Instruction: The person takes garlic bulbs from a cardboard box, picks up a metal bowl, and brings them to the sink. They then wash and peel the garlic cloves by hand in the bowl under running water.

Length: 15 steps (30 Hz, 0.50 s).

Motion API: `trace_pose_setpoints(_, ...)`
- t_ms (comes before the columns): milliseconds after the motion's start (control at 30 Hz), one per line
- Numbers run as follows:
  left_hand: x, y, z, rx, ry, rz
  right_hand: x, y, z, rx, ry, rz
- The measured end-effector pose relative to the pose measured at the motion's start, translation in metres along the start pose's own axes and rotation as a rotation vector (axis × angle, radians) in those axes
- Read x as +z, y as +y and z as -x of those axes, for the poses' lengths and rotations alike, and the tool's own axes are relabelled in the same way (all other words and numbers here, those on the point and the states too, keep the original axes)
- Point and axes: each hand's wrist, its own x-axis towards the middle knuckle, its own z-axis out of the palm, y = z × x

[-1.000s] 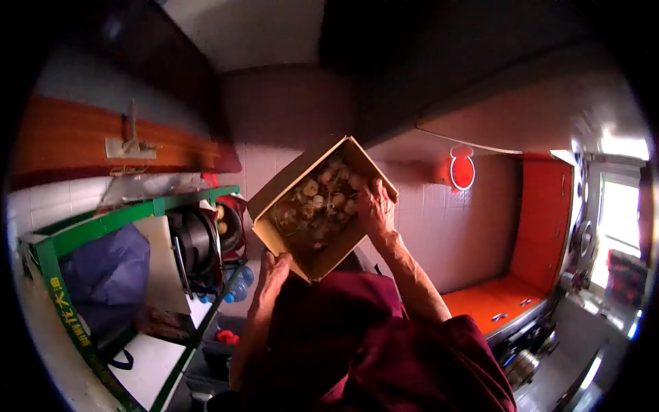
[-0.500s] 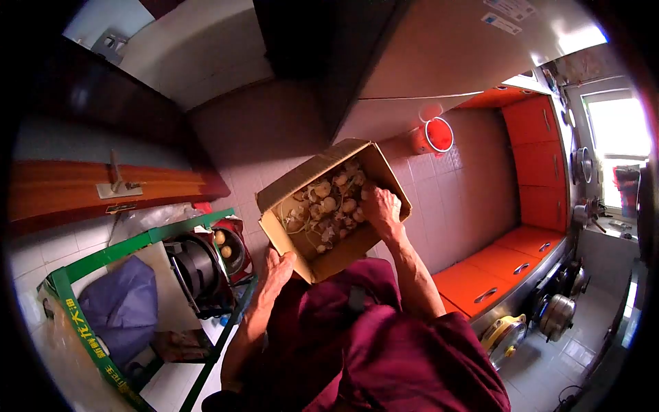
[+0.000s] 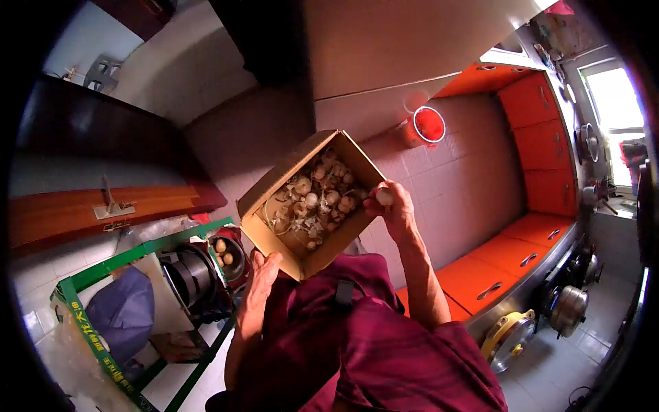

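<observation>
"Where is the cardboard box [image 3: 273, 181]?"

"In front of the person's dark red clothing [image 3: 384, 323], tilted, its open top showing garlic bulbs [image 3: 311, 200] among dry stalks and loose skins."

"And the left hand [image 3: 261, 273]?"

"Closed on the box's near corner; I can't tell how the fingers sit underneath."

"The right hand [image 3: 399, 210]?"

"Closed around a single pale bulb [image 3: 384, 196], just beside the box's right edge. Whether it touches the box, I can't tell."

"What lies around them?"

"Beyond the right hand, a red bucket [image 3: 414, 134] stands on the tiled floor [image 3: 467, 178]. Over on the left, a green-framed rack [image 3: 154, 245] has bluish cloth [image 3: 123, 309] and a dark pot [image 3: 189, 278], with a bowl [image 3: 237, 257] of round, yellowish things near its far end. Orange cabinets [image 3: 480, 278] line the right, a steel pot [image 3: 568, 307] past them."
</observation>
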Motion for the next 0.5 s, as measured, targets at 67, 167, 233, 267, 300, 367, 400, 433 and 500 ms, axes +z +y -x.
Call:
trace_pose_setpoints(67, 0.003, 0.000, 0.002, 0.040, 0.014, 0.009, 0.008, -0.004, -0.011, 0.004, 0.003, 0.322)
trace_pose_setpoints(167, 0.012, -0.007, 0.002, -0.059, -0.019, 0.010, 0.007, 0.020, -0.052, -0.321, -0.037, 1.041)
trace_pose_setpoints(233, 0.019, -0.058, -0.010, 0.103, 0.015, 0.002, 0.019, 0.026, -0.067, -0.745, 0.031, 1.336)
trace_pose_setpoints(267, 0.019, -0.061, -0.012, 0.158, 0.026, -0.003, 0.032, 0.026, -0.067, -0.594, 0.035, 1.408)
trace_pose_setpoints(300, 0.018, -0.064, -0.015, 0.105, -0.042, 0.092, 0.043, 0.023, -0.068, -0.441, 0.036, 1.475)
trace_pose_setpoints(367, 0.019, -0.064, -0.016, 0.051, -0.110, 0.187, 0.032, 0.058, -0.092, -0.333, -0.138, 1.542)
trace_pose_setpoints(400, 0.021, -0.067, -0.015, 0.045, -0.072, 0.183, 0.030, 0.067, -0.091, -0.388, -0.130, 1.627)
trace_pose_setpoints(433, 0.022, -0.068, -0.015, 0.039, -0.033, 0.181, 0.032, 0.069, -0.085, -0.445, -0.123, 1.713)
trace_pose_setpoints(500, 0.014, -0.022, -0.001, 0.012, -0.061, 0.185, 0.028, 0.077, -0.073, -0.391, -0.262, 1.770)
